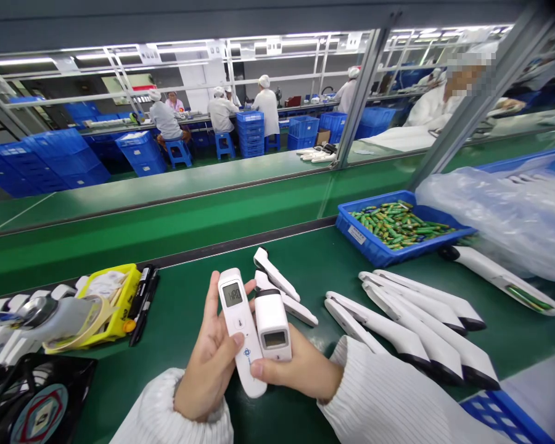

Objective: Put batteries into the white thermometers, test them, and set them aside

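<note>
Left hand (211, 354) has its grip pinching a white infrared thermometer (240, 333), thumb just below the button, screen facing up. Right hand (300, 367) has its grip wrapped round a second thermometer (272, 314), screen toward the camera, and the two are basically side by side above the green table (120, 376). Bunch of loose thermometers (409, 320) fanned out to the right, and a yellow basket (132, 295) (pretty stuffed, tbh) on the left. Farther back, a blue tray (386, 256) full of green batteries (398, 222), then workers (266, 111) in white near blue crates (252, 132).
</note>
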`<state>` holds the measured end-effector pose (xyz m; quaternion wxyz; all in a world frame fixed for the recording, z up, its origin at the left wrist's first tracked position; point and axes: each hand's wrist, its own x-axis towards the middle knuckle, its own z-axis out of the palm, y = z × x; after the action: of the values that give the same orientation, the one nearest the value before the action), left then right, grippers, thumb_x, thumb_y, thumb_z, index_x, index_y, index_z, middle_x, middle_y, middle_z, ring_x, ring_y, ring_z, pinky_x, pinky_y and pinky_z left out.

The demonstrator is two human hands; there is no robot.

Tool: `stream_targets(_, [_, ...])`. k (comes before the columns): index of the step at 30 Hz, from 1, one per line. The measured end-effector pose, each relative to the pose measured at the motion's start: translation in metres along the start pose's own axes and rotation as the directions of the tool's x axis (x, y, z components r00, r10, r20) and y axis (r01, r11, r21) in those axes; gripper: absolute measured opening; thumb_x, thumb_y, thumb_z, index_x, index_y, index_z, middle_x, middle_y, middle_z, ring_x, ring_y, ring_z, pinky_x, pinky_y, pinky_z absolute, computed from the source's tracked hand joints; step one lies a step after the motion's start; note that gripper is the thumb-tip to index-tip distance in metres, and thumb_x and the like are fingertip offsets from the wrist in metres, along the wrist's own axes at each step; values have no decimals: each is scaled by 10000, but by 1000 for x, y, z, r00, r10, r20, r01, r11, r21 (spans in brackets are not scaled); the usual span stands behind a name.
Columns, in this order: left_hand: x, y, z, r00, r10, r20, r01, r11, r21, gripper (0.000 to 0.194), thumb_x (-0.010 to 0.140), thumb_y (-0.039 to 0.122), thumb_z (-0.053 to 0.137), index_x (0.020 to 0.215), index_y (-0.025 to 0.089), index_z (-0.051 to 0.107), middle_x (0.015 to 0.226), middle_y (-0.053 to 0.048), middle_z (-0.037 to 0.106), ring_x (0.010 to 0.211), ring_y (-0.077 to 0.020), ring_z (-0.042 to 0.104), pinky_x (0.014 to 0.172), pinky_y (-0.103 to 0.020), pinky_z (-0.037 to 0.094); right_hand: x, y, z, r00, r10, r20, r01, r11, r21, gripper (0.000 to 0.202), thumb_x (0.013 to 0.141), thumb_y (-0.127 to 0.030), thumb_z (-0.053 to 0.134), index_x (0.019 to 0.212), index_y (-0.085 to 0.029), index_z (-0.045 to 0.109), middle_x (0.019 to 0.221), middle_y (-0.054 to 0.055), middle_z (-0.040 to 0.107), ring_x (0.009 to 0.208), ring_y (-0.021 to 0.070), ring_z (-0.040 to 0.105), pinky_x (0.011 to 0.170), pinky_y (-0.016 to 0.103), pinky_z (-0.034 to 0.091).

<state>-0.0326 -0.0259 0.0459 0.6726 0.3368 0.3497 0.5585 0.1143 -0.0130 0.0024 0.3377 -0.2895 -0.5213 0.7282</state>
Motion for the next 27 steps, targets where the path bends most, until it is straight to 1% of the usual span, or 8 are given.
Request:
stream_targets(4, [-2,1,2,999,39,25,-41,995,90,850,801,286,623,1411,481,65,1402,-39,460,1111,-269,558,879,-411,482,-1,0,4,998,-66,0,66,997,28,419,730,-445,716,1024,-175,589,755,12,557,682,148,512,626,283,439])
stream_targets(7, [-3,1,2,996,80,26,-82,992,94,838,805,269,616,1415,472,78,1392,-41,471,1121,-266,553,891,-414,480,-2,-2,6,994,-104,21,102,992,81,448,744,-406,714,1098,-184,552,853,22,570,747,150,532,678,290,449])
stream_targets(10, [-4,1,1,998,52,27,-54,995,86,831,810,276,607,1424,448,76,1384,-61,477,1108,-276,565,847,-392,506,-2,-5,6,997,-77,27,74,993,96,431,738,-402,723,1078,-186,570,866,28,576,776,159,542,695,293,455])
stream_targets(13, [-4,1,1,999,34,18,-35,996,76,832,810,280,607,1424,450,71,1384,-63,477,1094,-276,576,840,-383,507,-1,-5,4,999,-33,15,32,997,66,410,733,-443,718,1026,-181,600,815,30,576,757,168,540,672,294,456])
stream_targets(16, [-4,1,1,998,56,6,-56,994,93,813,813,263,608,1417,464,101,1384,-47,477,1046,-238,593,830,-347,506,0,-4,2,999,-45,-6,45,999,-9,352,741,-460,704,916,-164,627,744,24,558,734,168,522,660,292,449])
stream_targets(19, [-5,2,1,999,50,10,-51,994,97,795,813,267,607,1410,473,125,1385,-37,477,1037,-234,590,827,-349,508,0,-3,1,999,-52,9,52,999,-14,317,740,-447,705,819,-151,624,762,32,555,758,173,517,687,300,445])
stream_targets(24, [-7,3,3,999,23,27,-25,995,95,815,802,284,618,1402,496,108,1404,-19,454,1002,-224,599,801,-354,526,-3,-4,1,995,-50,84,46,998,43,311,731,-412,719,874,-155,617,793,26,541,755,166,517,705,306,442])
stream_targets(27, [-8,3,2,999,30,19,-32,994,108,826,801,290,620,1404,495,96,1401,-21,455,1005,-226,595,803,-357,524,-4,-3,2,994,-47,98,42,998,45,317,755,-428,690,900,-156,617,803,28,537,762,167,519,709,307,442])
